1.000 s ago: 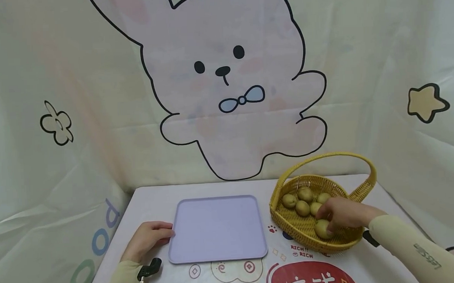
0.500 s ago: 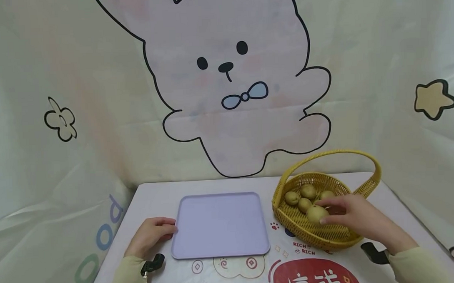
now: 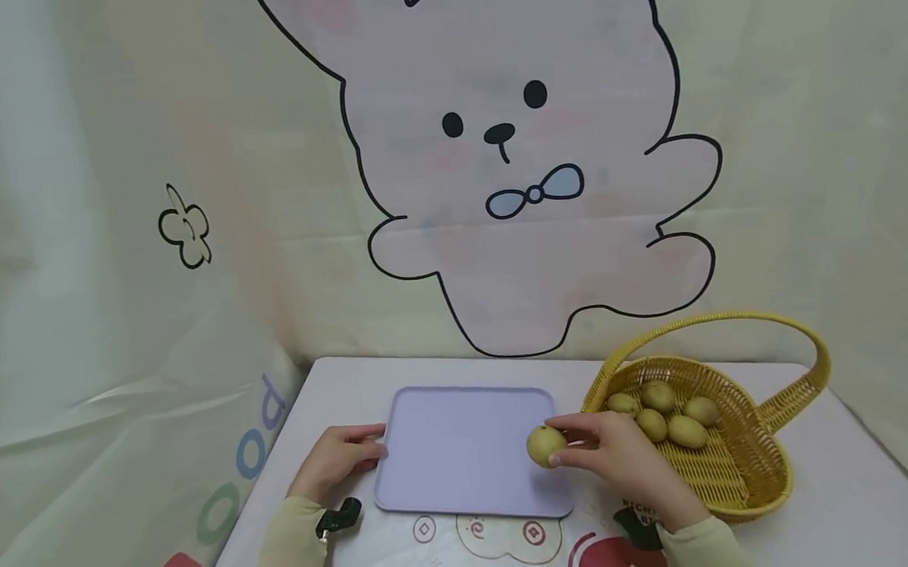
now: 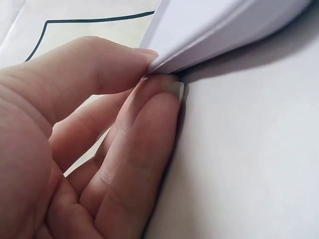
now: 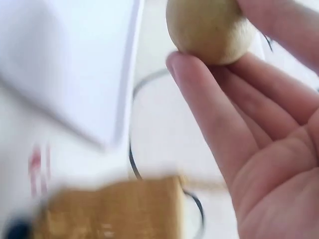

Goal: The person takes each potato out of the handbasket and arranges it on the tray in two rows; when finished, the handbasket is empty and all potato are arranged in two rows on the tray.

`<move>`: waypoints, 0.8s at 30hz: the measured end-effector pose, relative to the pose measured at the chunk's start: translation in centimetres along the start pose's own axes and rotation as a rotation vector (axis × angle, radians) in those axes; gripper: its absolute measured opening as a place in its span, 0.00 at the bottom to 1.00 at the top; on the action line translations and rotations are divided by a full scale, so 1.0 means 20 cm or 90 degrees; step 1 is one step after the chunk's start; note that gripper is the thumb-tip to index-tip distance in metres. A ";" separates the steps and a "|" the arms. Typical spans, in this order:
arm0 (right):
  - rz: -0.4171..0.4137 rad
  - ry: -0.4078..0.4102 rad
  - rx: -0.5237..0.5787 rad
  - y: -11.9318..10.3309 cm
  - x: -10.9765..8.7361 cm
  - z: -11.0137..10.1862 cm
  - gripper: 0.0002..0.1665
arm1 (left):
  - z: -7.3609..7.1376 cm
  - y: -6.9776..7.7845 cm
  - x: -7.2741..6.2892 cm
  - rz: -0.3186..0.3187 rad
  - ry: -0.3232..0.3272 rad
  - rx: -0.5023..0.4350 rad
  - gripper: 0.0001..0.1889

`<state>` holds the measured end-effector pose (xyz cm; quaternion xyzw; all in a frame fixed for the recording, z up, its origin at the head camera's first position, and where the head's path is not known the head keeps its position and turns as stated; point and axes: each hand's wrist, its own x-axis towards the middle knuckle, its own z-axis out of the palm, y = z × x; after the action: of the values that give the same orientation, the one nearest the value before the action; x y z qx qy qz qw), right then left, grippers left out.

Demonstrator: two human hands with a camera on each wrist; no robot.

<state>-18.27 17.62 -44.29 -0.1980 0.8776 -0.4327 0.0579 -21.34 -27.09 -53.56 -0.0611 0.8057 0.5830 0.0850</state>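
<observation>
My right hand (image 3: 613, 453) holds a round yellow-green pear (image 3: 546, 446) between thumb and fingertips, above the right side of a pale lilac tray (image 3: 467, 450). In the right wrist view the speckled pear (image 5: 209, 30) is cut off by the top edge. At the tray's left edge, my left hand (image 3: 336, 460) pinches the rim. The left wrist view has the thumb and fingers (image 4: 144, 134) meeting at the corner of the tray's rim (image 4: 199, 40). Several smaller yellow-brown round fruits (image 3: 688, 432) lie in a yellow woven basket (image 3: 738, 474) to the right.
The basket's tall arched handle (image 3: 820, 362) rises on its right and back. A white table (image 3: 352, 375) with printed drawings bears the tray and basket. Behind it hangs a cloth backdrop (image 3: 271, 198) with a large cartoon animal.
The right hand has lifted the pear out of the basket and carried it left over the tray. The left hand stays at the tray's edge. The head view has turned right to left slightly.
</observation>
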 end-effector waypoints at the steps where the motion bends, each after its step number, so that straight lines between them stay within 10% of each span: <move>1: -0.005 0.000 0.009 0.00 0.05 0.04 0.33 | 0.00 0.00 0.00 0.002 -0.003 -0.004 0.24; 12: 0.015 0.045 0.041 -0.07 0.55 0.50 0.32 | 0.01 0.00 -0.01 0.010 -0.003 -0.019 0.23; 24: 0.027 0.054 0.062 -0.15 0.78 0.72 0.28 | 0.00 0.01 -0.01 -0.001 0.005 -0.006 0.21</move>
<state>-27.76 -0.86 -49.82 -0.1577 0.8614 -0.4813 0.0393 -21.11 -27.00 -53.30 -0.0647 0.8030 0.5867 0.0822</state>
